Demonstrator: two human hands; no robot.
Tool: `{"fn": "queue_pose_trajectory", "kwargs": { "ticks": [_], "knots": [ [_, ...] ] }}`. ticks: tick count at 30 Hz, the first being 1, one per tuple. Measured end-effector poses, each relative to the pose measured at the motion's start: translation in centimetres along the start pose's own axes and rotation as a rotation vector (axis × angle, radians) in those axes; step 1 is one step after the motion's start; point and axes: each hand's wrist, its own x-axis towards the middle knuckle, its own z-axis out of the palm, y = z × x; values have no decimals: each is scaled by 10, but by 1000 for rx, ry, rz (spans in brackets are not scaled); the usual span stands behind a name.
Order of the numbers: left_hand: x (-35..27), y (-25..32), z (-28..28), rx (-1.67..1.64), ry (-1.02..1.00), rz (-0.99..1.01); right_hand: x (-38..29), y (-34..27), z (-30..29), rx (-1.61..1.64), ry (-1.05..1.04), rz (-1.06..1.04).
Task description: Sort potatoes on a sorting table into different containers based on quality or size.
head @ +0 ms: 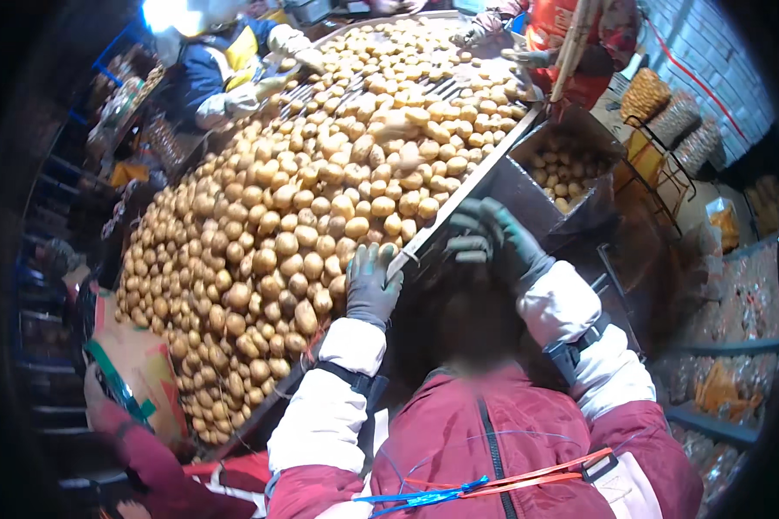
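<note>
A broad heap of potatoes [279, 220] covers the sorting table in front of me. My left hand [372, 285], in a grey-green work glove, rests at the heap's near edge beside the end of a wooden rail [470, 181]. Its fingers point forward over the potatoes, and the thumb lies apart near the rail's end; the palm is hidden. Right of the rail is my right hand [496, 237], gloved alike and slightly blurred. Its fingers are parted and nothing shows in them. Over the heap, a few potatoes [396, 130] look smeared by motion.
Beyond the rail stands a bin [535, 194] partly filled with potatoes. Metal bars [438, 87] show through the heap farther back. Co-workers' gloved hands [305, 58] reach in from the far sides. Filled mesh sacks [646, 94] and a metal frame [662, 168] stand at right.
</note>
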Motion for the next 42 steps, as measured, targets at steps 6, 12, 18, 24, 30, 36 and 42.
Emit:
{"fn": "queue_pose_trajectory", "kwargs": {
  "ticks": [6, 12, 18, 24, 30, 36, 42],
  "knots": [
    [44, -32, 3, 190, -130, 341, 10, 37, -27, 115, 73, 291],
    [135, -122, -26, 442, 21, 144, 65, 33, -38, -8, 24, 384],
    [173, 11, 20, 71, -221, 174, 116, 45, -75, 107, -105, 590],
    [184, 0, 46, 197, -298, 351, 139, -13, -81, -85, -162, 602],
    [245, -32, 46, 345, -250, 225, 158, -36, -99, -187, -87, 442],
    [308, -78, 58, 323, 4, 166, 161, -98, -112, -55, 153, 332],
    [382, -121, 60, 418, 109, 34, 122, -149, -198, 12, 561, 64]
  ]
}}
